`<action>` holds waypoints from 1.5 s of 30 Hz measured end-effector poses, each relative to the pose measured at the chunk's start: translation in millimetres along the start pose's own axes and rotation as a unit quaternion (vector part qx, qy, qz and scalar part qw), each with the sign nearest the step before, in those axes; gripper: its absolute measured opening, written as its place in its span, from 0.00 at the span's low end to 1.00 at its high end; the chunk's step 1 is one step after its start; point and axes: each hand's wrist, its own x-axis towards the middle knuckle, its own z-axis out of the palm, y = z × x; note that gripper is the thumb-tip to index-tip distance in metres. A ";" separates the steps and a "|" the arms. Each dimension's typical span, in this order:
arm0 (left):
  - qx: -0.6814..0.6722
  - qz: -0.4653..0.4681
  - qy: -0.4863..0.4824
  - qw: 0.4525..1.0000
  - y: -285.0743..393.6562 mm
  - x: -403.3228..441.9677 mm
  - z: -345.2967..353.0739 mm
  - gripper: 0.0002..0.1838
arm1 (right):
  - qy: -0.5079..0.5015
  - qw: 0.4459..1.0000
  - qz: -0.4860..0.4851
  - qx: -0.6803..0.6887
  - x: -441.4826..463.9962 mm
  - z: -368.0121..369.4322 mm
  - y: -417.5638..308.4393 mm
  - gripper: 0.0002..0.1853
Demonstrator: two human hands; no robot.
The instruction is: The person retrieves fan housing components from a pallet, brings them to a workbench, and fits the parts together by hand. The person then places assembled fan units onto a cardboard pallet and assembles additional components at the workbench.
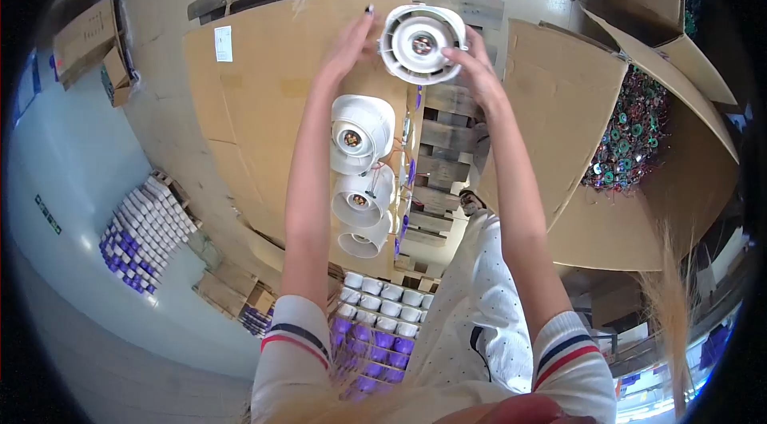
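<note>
My right hand (pixel 479 69) grips the right side of a white plastic appliance base (pixel 402 58), round with a slotted ring and a coppery metal centre. The thumb lies over its front rim, and the other fingers go behind it. To the left of this base, my left hand (pixel 349 49) is apart from it, fingers stretched and slightly blurred. Below the left hand, a second white base (pixel 361 108) stands on the cardboard. Two more, a third base (pixel 373 212) and a fourth base (pixel 359 244), line up toward me with thin wires beside them.
A large cardboard sheet (pixel 256 97) lies under the bases, with a wooden pallet (pixel 447 136) to its right. An open carton (pixel 559 97) at right holds many small wired coils (pixel 631 132). White and purple units (pixel 383 308) are stacked near my legs; another stack (pixel 148 232) stands left.
</note>
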 end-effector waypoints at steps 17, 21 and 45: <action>0.553 -0.251 -0.153 0.779 107.7 149.9 31.4 0.10 | 0.027 0.985 0.006 0.173 -68.4 -37.2 49.5 0.37; 0.583 -0.311 -0.200 0.723 89.4 168.1 53.6 0.11 | 0.081 0.989 -0.001 0.126 -5.7 -28.7 162.6 0.17; 0.455 0.195 -0.273 0.825 100.3 84.8 3.1 0.12 | -0.063 0.873 -0.128 -0.466 94.6 46.3 52.6 0.11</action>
